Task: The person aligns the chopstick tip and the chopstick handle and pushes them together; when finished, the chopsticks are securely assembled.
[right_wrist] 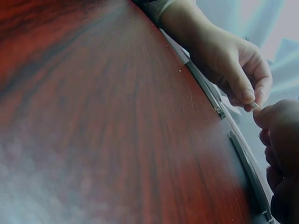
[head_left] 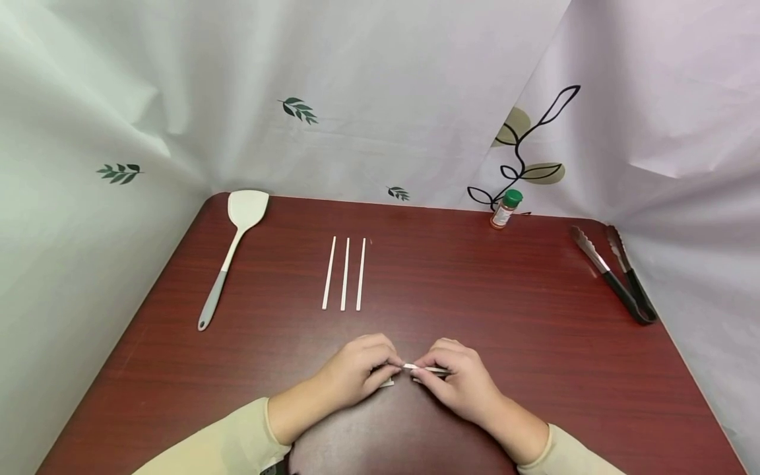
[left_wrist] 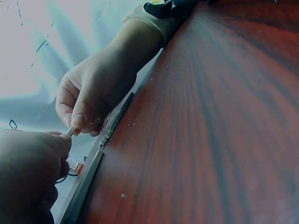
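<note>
Nearest you, your two pale sleeves (head_left: pixel 222 442) come in from the bottom edge over the reddish-brown counter (head_left: pixel 475 284). Your left hand (head_left: pixel 362 369) and right hand (head_left: pixel 460 379) meet near the middle, with only a small gap between their fingertips. In that gap is a short visible length of white stick (head_left: pixel 410 366). Your left grip is narrow, thumb and fingertips pinching the end of that stick; your right grip is just as narrow, pinching it from the other side. The wrist views show the stick raised off the counter; your fingers hide much of it, so you cannot tell its full length.

Beneath your hands, two stick pieces lie on the counter, dark in the wrist views: one under your left hand (right_wrist: pixel 203 88), the other under your right (right_wrist: pixel 247 170). They lie roughly end to end, with a small gap between.

Beyond your hands, left of centre, three white sticks (head_left: pixel 345 274) lie side by side, apart from one another. Farther left is a white spatula (head_left: pixel 232 249) with a grey handle end; at the far right, black-handled tongs (head_left: pixel 620 293) lie spread. Near the back edge stands a green-capped bottle (head_left: pixel 503 212), in front of white cloth (head_left: pixel 386 132) printed with leaves.
</note>
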The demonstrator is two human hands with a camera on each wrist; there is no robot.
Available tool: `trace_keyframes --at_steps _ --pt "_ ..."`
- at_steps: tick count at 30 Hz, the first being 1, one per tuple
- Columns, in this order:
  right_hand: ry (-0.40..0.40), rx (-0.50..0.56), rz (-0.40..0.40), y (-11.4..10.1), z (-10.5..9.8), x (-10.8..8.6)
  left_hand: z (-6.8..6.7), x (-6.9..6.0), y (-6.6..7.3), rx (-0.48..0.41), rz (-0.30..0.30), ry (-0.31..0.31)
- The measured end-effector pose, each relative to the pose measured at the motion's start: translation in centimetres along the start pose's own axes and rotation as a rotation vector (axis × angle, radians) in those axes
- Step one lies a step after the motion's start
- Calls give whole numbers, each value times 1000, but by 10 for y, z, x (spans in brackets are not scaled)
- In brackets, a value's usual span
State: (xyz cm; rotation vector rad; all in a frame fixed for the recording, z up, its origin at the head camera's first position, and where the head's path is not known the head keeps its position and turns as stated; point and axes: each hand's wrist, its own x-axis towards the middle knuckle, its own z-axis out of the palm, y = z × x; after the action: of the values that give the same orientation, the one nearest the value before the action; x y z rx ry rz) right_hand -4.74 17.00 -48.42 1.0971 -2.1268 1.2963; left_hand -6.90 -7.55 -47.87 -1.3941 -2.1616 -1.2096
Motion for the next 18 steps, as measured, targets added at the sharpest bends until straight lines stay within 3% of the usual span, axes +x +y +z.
trace_keyframes --at_steps 18 --pt "21 -5 -8 2 -1 1 1 1 3 -28 -35 2"
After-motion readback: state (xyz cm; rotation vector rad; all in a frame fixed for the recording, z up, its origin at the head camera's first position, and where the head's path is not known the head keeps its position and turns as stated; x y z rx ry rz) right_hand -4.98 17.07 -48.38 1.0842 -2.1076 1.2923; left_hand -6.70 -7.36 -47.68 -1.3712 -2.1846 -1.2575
